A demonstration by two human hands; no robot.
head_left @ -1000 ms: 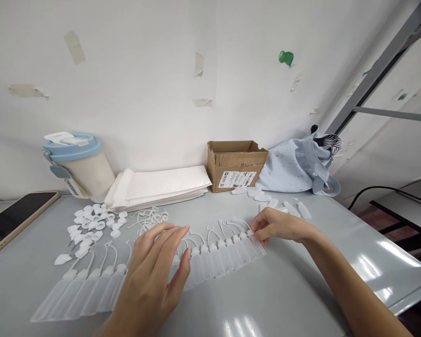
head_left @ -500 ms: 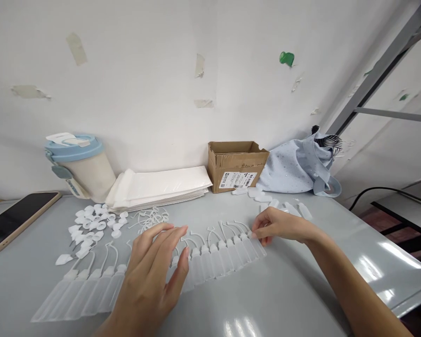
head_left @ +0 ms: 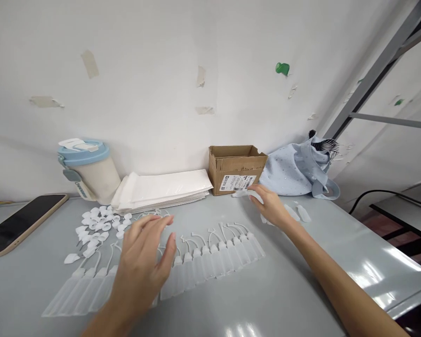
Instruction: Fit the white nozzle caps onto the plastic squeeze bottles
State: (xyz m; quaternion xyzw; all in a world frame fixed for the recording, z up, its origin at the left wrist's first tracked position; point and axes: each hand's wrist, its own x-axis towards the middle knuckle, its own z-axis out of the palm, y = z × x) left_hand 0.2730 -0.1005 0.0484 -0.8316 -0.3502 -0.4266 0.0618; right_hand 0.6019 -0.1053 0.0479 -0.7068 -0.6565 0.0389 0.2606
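A row of translucent flat tubes (head_left: 214,262) with white collars and thin curved strings lies across the grey table. My left hand (head_left: 140,262) hovers over the row's middle, fingers apart and holding nothing, hiding some tubes. Beyond the row's right end, my right hand (head_left: 269,206) reaches over loose translucent pieces near the cardboard box, thumb and fingers apart. White caps (head_left: 97,224) are heaped at the left. Beside them, a small pile of pale strings (head_left: 154,213) is partly behind my left hand. More loose translucent pieces (head_left: 303,213) lie right of my right hand.
A phone (head_left: 24,220) lies at the far left, near a blue-lidded cup (head_left: 94,173). White envelopes (head_left: 168,187) are stacked by the wall, next to an open cardboard box (head_left: 236,168) and a light blue cloth bag (head_left: 289,168). A metal frame (head_left: 368,70) stands at the right.
My right hand has left the right end of the tube row and moved back to the loose pieces by the box. My left hand has shifted slightly left. The camera view has shifted a little.
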